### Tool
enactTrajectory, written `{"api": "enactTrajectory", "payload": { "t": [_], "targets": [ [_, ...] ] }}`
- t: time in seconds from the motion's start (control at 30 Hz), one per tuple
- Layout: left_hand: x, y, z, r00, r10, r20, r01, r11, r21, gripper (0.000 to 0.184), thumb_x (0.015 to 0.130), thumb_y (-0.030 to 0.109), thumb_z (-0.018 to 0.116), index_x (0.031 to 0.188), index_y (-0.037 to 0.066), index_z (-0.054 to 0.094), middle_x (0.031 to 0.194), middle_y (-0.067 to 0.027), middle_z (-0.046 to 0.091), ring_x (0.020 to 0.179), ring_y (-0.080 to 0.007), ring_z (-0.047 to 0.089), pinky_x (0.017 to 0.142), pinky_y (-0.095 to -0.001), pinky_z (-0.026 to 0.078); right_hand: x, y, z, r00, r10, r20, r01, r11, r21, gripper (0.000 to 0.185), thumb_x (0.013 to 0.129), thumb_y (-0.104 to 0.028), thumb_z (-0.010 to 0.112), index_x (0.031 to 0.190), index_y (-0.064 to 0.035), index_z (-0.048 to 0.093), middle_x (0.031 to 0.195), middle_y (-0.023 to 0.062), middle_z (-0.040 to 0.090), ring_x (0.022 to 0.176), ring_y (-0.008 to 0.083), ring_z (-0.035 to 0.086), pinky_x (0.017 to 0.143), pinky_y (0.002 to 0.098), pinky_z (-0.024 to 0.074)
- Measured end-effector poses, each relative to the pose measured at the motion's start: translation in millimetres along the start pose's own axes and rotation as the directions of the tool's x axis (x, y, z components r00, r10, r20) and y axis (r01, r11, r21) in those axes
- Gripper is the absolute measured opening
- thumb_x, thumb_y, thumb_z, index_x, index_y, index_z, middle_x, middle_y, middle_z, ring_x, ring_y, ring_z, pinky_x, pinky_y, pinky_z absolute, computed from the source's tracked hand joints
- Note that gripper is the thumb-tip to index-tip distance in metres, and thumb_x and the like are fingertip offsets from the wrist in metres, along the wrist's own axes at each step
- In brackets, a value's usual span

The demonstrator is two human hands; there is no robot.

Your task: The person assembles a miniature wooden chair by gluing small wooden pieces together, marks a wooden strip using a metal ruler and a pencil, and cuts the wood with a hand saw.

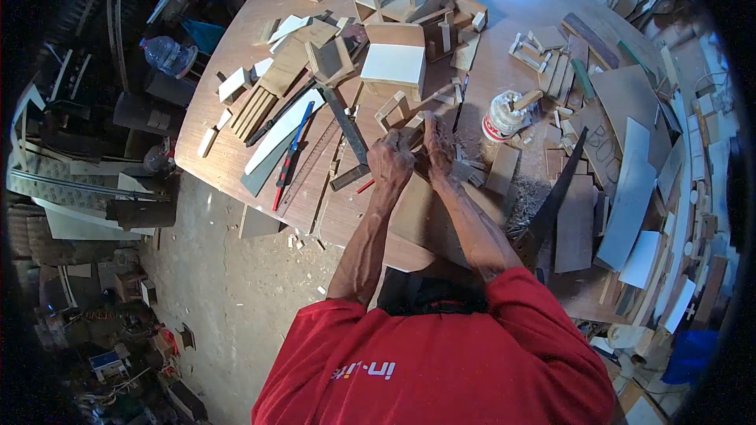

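Observation:
My left hand [391, 161] is closed, its fingers curled on the near side of a small wooden frame [391, 112]. Beside it, my right hand [438, 147] has its fingers pressed together along a wooden piece of the same frame; its thumb and the contact are partly hidden. Under my forearms is a brown board [417, 216] at the table's near edge. Left of my hands lie a dark metal square [344, 126] and a small red stick [365, 186]. A white glue jar [502, 118] with a red label stands to the right.
Small wooden chair-like models [394, 59] stand at the table's far middle. A handsaw [551, 197] lies on the right among wood offcuts [577, 220] and shavings. At left are a blue-and-red tool [288, 165], a white strip [279, 138] and slatted wood [256, 110].

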State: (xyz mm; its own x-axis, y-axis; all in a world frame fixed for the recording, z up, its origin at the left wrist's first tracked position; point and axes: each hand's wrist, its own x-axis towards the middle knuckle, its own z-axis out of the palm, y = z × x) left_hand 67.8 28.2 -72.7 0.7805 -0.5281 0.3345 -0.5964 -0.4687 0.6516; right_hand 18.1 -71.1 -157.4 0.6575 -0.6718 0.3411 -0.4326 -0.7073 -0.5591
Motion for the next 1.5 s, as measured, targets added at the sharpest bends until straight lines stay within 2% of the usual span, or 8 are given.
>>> {"api": "enactTrajectory", "payload": {
  "t": [0.47, 0.67, 0.73, 0.9, 0.97, 1.1, 1.37, 1.5],
  "targets": [
    [1.3, 7.7, -11.4, 0.999, 0.002, 0.044, -0.002, 1.0, -0.001, 0.015, 0.085, 0.013, 0.059, 0.089, 0.002, 0.068, 0.074, -0.0238, 0.065, 0.068, -0.038, 0.065, 0.06, -0.0435, 0.049, -2.4, 15.9, 8.4, 0.988, -0.026, 0.152, 0.04, 0.995, -0.088, 0.055, 0.09, -0.007, 0.051, 0.142, -0.0056, 0.033, 0.131, 0.0193, 0.05, 0.12, 0.0355, 0.051, 0.096, 0.0395, 0.0453],
    [-2.6, -5.3, -2.1, 1.0, -0.005, 0.024, 0.005, 1.0, 0.006, 0.016, 0.087, 0.013, 0.058, 0.093, 0.004, 0.069, 0.073, -0.0234, 0.065, 0.069, -0.0382, 0.065, 0.06, -0.0446, 0.049, 16.4, -22.0, -83.3, 0.975, -0.186, 0.121, 0.14, 0.938, 0.317, 0.047, 0.087, -0.021, 0.056, 0.129, -0.0021, 0.044, 0.12, 0.021, 0.057, 0.11, 0.0307, 0.057, 0.089, 0.0373, 0.0463],
    [-1.1, -9.0, -0.8, 1.0, 0.005, 0.018, -0.005, 1.0, 0.029, 0.015, 0.087, 0.014, 0.058, 0.093, 0.004, 0.068, 0.073, -0.0236, 0.064, 0.069, -0.0387, 0.065, 0.06, -0.0451, 0.049, 26.1, -25.8, -88.7, 0.921, 0.116, 0.371, -0.344, 0.687, 0.64, 0.038, 0.085, -0.03, 0.058, 0.113, -0.0038, 0.056, 0.103, 0.0188, 0.064, 0.098, 0.0322, 0.061, 0.081, 0.0386, 0.0474],
    [-1.9, -9.9, -2.7, 0.999, -0.008, 0.039, 0.007, 0.999, 0.036, 0.016, 0.088, 0.016, 0.056, 0.089, 0.004, 0.066, 0.072, -0.0238, 0.064, 0.069, -0.0404, 0.064, 0.06, -0.0468, 0.048, 41.2, -24.3, -75.1, 0.921, 0.226, 0.316, -0.32, 0.902, 0.288, 0.022, 0.084, -0.022, 0.057, 0.101, -0.0085, 0.063, 0.093, 0.0142, 0.066, 0.088, 0.0298, 0.063, 0.07, 0.0371, 0.0485],
    [-2.4, -11.3, -4.5, 0.999, -0.001, 0.051, -0.001, 0.999, 0.05, 0.016, 0.088, 0.016, 0.057, 0.091, 0.003, 0.067, 0.074, -0.0233, 0.065, 0.069, -0.0398, 0.064, 0.06, -0.046, 0.048, 39.9, 5.1, -43.4, 0.953, -0.302, 0.014, 0.302, 0.951, -0.061, 0.015, 0.082, -0.012, 0.057, 0.095, -0.007, 0.061, 0.088, 0.0149, 0.063, 0.083, 0.0304, 0.062, 0.066, 0.0388, 0.0479],
    [-4.6, -9.8, -7.9, 0.999, 0.012, 0.035, -0.01, 0.998, -0.063, 0.018, 0.086, 0.013, 0.061, 0.098, 0.002, 0.067, 0.081, -0.0219, 0.067, 0.075, -0.0345, 0.068, 0.064, -0.041, 0.052, 40.3, 6.1, -44.9, 0.95, -0.312, -0.033, 0.312, 0.95, -0.002, 0.014, 0.088, -0.01, 0.053, 0.097, -0.0018, 0.06, 0.087, 0.0201, 0.063, 0.076, 0.0378, 0.062, 0.062, 0.045, 0.0477],
    [-7.9, -22.9, -9.4, 0.99, -0.081, 0.115, 0.119, 0.918, -0.377, 0.02, 0.081, 0.012, 0.068, 0.097, 0.001, 0.066, 0.091, -0.0212, 0.069, 0.089, -0.0337, 0.068, 0.078, -0.039, 0.053, 29.4, -30.7, -62.3, 0.982, 0.116, 0.147, -0.171, 0.874, 0.455, 0.038, 0.082, -0.038, 0.065, 0.091, -0.0008, 0.062, 0.08, 0.0188, 0.063, 0.081, 0.0366, 0.062, 0.07, 0.042, 0.0482],
    [-10.8, -27.8, -6.1, 0.964, -0.21, 0.162, 0.259, 0.879, -0.4, 0.03, 0.08, 0.014, 0.069, 0.105, -0.002, 0.066, 0.096, -0.0229, 0.069, 0.093, -0.0317, 0.069, 0.08, -0.0375, 0.053, 23.3, -36.4, -61.1, 0.983, 0.094, 0.159, -0.159, 0.873, 0.462, 0.045, 0.076, -0.039, 0.071, 0.098, -0.001, 0.062, 0.089, 0.0205, 0.064, 0.085, 0.0353, 0.063, 0.074, 0.0424, 0.0489]
  ]
}}
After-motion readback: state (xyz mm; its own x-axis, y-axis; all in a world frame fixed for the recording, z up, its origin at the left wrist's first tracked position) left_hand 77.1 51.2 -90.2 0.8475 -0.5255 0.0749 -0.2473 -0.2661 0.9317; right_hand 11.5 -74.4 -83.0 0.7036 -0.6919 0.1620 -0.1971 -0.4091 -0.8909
